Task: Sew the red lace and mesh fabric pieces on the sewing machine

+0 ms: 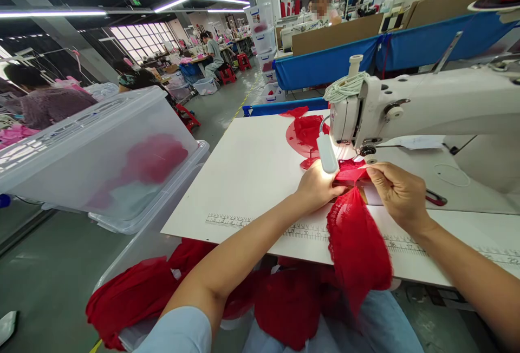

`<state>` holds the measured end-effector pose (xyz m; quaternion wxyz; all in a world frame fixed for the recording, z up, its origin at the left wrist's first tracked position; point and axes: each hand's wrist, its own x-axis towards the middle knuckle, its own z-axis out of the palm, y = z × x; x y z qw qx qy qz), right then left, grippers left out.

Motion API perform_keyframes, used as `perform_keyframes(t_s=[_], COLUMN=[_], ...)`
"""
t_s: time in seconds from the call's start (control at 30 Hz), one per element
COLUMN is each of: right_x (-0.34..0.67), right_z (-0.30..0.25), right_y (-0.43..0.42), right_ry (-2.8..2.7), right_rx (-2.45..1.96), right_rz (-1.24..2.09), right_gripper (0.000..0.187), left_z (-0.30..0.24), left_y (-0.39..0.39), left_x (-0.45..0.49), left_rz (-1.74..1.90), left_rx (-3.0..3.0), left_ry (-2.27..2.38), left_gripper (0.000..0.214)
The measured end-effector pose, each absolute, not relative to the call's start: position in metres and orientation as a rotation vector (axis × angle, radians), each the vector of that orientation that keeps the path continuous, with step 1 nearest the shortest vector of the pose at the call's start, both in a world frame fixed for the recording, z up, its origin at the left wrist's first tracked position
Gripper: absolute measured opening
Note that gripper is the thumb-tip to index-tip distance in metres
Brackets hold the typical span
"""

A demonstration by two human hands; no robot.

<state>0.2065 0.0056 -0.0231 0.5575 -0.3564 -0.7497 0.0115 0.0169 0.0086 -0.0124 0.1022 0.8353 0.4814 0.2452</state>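
Red lace fabric (357,239) runs from under the sewing machine's (422,104) needle area and hangs over the table's front edge. My left hand (319,188) lies left of the needle, closed on this fabric, with its fingertips partly hidden by the cloth and a small white lamp (327,154). To the right of the needle, my right hand (400,193) pinches a thin pale strip at the fabric's edge, close to the presser foot. More red sheer fabric (306,133) lies behind the lamp. Red-and-black thread snips (436,197) rest beside my right wrist.
A printed ruler (244,222) runs along the front of the white table (227,174). Red pieces (134,299) fill a bin at lower left and cover my lap. A clear plastic box (101,163) stands left. Blue cloth (329,74) hangs behind; people sit at other tables.
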Motion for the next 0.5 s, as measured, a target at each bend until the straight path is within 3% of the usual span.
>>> perform_keyframes(t_s=[0.5], right_x=[0.208], right_z=[-0.025], right_y=[0.007], right_ry=[-1.795], right_rx=[-0.889], right_rz=[0.062], right_gripper=[0.017], left_z=[-0.012], left_y=[0.012], left_x=[0.008], left_rz=[0.775], left_rx=[2.350], left_ry=[1.431], left_gripper=[0.022])
